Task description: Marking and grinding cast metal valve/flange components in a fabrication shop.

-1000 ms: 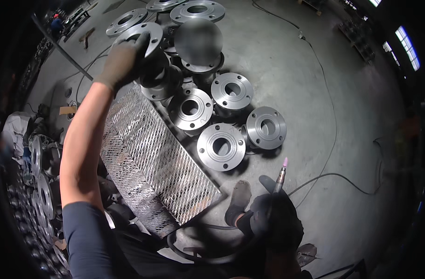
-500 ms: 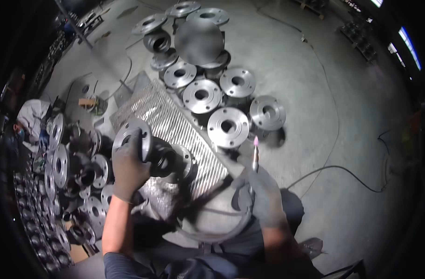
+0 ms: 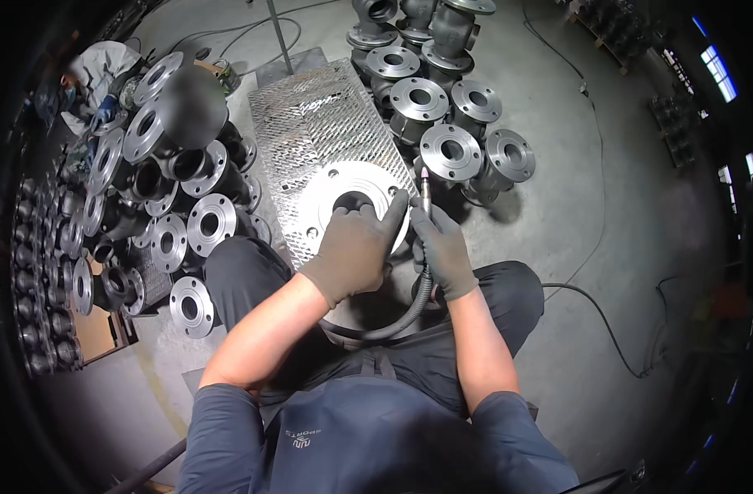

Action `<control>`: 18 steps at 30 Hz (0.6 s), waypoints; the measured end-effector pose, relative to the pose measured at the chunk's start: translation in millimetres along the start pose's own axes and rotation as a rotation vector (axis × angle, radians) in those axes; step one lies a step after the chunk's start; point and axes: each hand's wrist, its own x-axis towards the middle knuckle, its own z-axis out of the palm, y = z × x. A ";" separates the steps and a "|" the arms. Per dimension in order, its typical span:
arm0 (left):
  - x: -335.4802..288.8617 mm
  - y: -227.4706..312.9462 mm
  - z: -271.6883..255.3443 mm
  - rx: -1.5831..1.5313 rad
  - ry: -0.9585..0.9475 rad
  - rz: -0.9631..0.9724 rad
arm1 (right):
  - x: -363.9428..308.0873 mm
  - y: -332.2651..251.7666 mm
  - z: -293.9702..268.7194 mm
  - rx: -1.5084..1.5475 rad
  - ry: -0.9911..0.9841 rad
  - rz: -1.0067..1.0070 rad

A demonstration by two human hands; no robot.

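The left hand (image 3: 349, 255) grasps 1 flanged casting (image 3: 356, 176), fingers curled into its bore, 3 bolt holes showing; it sits over the near end of 1 ridged metal plate (image 3: 290, 123). At 4 o'clock from the bore, the right hand (image 3: 444, 249) clasps 1 slim tool (image 3: 427, 193), pink tip toward 12. 5 nearer flanges (image 3: 420, 86) face up between 12 and 3; more castings (image 3: 212, 210) crowd 8 to 10.
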 end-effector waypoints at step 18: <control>-116.6 -120.2 20.1 -0.630 0.530 -0.512 | 20.5 -1.9 70.1 -0.049 -0.357 -0.073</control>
